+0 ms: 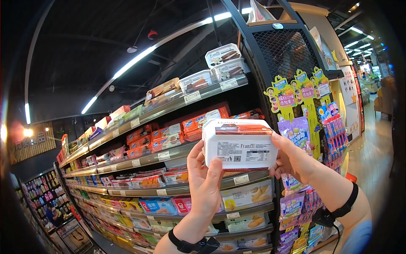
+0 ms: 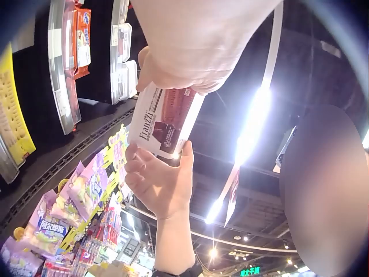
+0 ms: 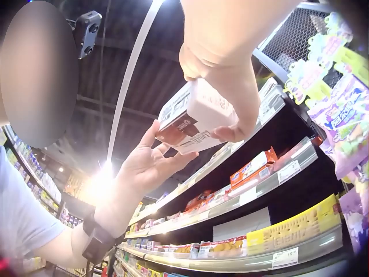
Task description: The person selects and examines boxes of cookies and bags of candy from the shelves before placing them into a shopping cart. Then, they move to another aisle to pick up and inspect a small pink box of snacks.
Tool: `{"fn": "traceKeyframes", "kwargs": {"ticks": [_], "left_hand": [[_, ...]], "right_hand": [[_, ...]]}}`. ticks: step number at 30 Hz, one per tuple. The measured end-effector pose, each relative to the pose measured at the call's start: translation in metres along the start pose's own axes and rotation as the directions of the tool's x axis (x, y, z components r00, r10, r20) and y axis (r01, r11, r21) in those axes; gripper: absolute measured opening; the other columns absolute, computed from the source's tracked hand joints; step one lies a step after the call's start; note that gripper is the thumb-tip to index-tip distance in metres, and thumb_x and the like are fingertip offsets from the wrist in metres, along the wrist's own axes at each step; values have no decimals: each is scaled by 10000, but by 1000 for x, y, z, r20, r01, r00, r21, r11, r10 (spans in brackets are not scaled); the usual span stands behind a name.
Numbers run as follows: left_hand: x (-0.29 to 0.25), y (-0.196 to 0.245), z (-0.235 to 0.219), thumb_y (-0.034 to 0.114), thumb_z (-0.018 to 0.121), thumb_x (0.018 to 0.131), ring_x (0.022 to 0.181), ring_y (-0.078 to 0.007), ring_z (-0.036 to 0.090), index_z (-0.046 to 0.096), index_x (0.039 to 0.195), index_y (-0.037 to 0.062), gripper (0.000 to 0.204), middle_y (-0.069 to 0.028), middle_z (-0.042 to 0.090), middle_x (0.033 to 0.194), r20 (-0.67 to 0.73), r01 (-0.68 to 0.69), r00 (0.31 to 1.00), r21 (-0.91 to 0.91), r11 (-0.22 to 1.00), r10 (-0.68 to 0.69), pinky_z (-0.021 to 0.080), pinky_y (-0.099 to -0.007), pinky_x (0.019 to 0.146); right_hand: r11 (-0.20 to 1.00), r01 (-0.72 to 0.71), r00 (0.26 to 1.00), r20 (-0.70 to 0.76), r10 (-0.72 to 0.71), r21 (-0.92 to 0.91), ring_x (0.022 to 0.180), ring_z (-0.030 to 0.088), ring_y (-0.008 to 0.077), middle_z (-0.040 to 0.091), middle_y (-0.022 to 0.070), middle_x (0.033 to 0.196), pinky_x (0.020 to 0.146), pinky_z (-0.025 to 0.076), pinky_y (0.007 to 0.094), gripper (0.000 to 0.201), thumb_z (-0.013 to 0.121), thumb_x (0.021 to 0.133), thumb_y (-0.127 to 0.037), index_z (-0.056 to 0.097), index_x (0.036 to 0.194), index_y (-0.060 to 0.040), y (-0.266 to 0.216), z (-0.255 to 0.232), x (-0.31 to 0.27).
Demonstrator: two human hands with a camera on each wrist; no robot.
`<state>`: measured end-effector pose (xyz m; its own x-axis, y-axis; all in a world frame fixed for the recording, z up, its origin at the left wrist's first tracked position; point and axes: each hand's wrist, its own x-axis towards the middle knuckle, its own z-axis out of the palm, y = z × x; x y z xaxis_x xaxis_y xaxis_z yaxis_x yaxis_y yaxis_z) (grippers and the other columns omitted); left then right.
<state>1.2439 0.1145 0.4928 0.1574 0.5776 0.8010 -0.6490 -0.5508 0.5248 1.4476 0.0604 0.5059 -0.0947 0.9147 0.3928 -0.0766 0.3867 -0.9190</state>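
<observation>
A white Franzzi box (image 1: 241,144) with a brown-red side is held up between both hands, its printed panel facing the head camera. The left hand (image 1: 205,182) grips its left end, thumb on the front panel. The right hand (image 1: 296,158) holds the right end, thumb at the upper corner and fingers curled beneath. In the left wrist view the box (image 2: 164,118) lies between the near left hand (image 2: 184,52) and the right hand (image 2: 161,182). The right wrist view has the box (image 3: 193,118) between the right hand (image 3: 222,81) and the left hand (image 3: 144,170).
Behind the box, long shelves (image 1: 169,156) carry biscuit packets in several rows, with more Franzzi tubs (image 1: 228,67) on top. Candy bags (image 1: 296,131) hang from a rack at the right. A shopping cart (image 1: 76,239) stands at the lower left; an aisle (image 1: 376,156) runs along the far right.
</observation>
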Motion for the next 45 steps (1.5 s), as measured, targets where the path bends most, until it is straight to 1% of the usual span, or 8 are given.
{"fn": "traceKeyframes", "kwargs": {"ticks": [15,17,26,30,32,36,38,45], "left_hand": [[0,-6,-2,138,563,899,1101,-163,490,265,1341,106,535,-67,427,1197,-1,14,1000,19,1000,-14,455,-332,922],[0,-10,-2,229,500,937,1091,-148,504,265,1343,133,479,-49,466,1225,18,-24,1000,115,993,22,443,-348,913],[0,-16,-2,216,526,925,1102,-160,500,248,1344,132,510,-53,457,1231,10,-4,1000,109,994,3,438,-364,929],[1,-18,-2,226,531,922,1109,-164,496,246,1345,129,519,-56,456,1234,19,-2,1000,115,993,0,433,-372,934],[2,-17,-1,120,570,894,1107,-159,473,245,1350,84,561,-62,407,1197,11,34,999,8,999,-34,436,-323,944],[1,-19,-4,121,573,892,1109,-162,469,245,1351,87,565,-66,399,1197,12,32,999,13,999,-32,434,-327,949],[1,-20,-5,233,538,919,1127,-177,482,240,1346,109,536,-65,445,1247,26,1,1000,128,992,-5,421,-392,950],[-1,-18,-4,239,545,915,1129,-172,478,241,1347,115,542,-54,446,1241,24,-1,1000,126,992,-3,418,-392,951]], "right_hand": [[999,8,998,-56,-10,-39,589,529,93,519,46,800,482,411,191,649,488,826,-624,456,1092,-32,-3,-3,1],[999,21,998,-50,-23,-37,583,530,87,520,42,799,480,413,186,644,486,827,-624,459,1085,-35,-2,-4,1],[998,45,999,-29,-46,-35,564,524,64,520,26,783,470,405,168,629,485,827,-629,477,1045,-40,1,-10,3],[999,31,997,-71,-33,-34,563,519,60,515,21,769,463,394,168,631,481,825,-635,487,1041,-43,2,-12,3],[999,18,997,-78,-21,-35,563,517,60,515,21,767,461,390,168,631,479,825,-637,490,1042,-45,2,-12,4],[999,15,996,-82,-18,-32,562,515,61,517,22,771,462,387,166,625,476,828,-634,489,1046,-48,2,-11,4],[999,15,996,-83,-17,-34,561,515,62,518,22,772,463,386,166,622,477,829,-632,489,1047,-49,2,-11,4],[999,25,996,-87,-28,-36,575,515,65,519,25,778,473,389,177,622,475,834,-627,486,1047,-42,4,-11,5]]}}
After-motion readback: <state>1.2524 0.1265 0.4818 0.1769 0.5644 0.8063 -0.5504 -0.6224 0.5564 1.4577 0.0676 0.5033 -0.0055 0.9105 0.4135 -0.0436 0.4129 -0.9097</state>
